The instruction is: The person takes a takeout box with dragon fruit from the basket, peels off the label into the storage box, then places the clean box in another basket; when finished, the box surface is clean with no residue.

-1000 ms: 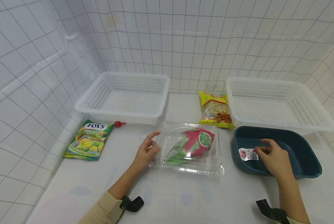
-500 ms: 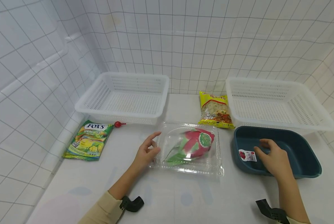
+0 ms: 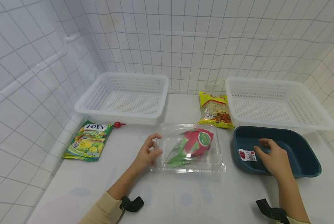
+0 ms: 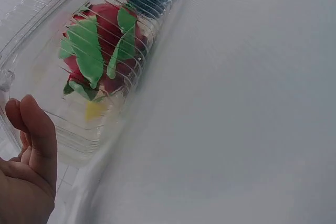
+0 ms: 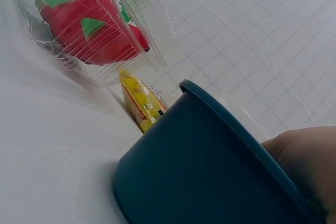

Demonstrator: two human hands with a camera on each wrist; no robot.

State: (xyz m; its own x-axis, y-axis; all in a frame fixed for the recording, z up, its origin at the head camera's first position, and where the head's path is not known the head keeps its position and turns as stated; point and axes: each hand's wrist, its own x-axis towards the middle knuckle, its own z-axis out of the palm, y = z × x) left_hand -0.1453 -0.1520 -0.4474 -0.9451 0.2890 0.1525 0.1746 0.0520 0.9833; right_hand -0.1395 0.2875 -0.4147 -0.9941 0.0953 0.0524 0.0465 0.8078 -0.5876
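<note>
My left hand [image 3: 146, 155] is at the left side of a clear plastic clamshell box [image 3: 171, 132], thumb and forefinger spread apart with the tips right at its edge. Inside the box lies a red and green dragon fruit [image 3: 193, 144] with a green round label, seen through ridged plastic in the left wrist view. My right hand [image 3: 276, 158] hovers within a dark teal basin [image 3: 304, 155], thumb and fingers apart, holding nothing. Just left of its thumb, a small white packet with red fruit printing [image 3: 247, 155] lies in the basin. In the right wrist view the basin wall hides most of that hand.
Two white slotted baskets stand at the back, a left basket [image 3: 127, 116] and a right basket [image 3: 282, 124]. Between them leans a yellow food packet [image 3: 216, 110]. A green FOX'S candy bag [image 3: 88, 141] and a small red ball-shaped item [image 3: 117, 124] lie at left.
The right thumb and fingers have let go of the small packet, which now lies in the basin. The clear box has shifted slightly toward me and to the right; the left fingertips moved slightly right.
</note>
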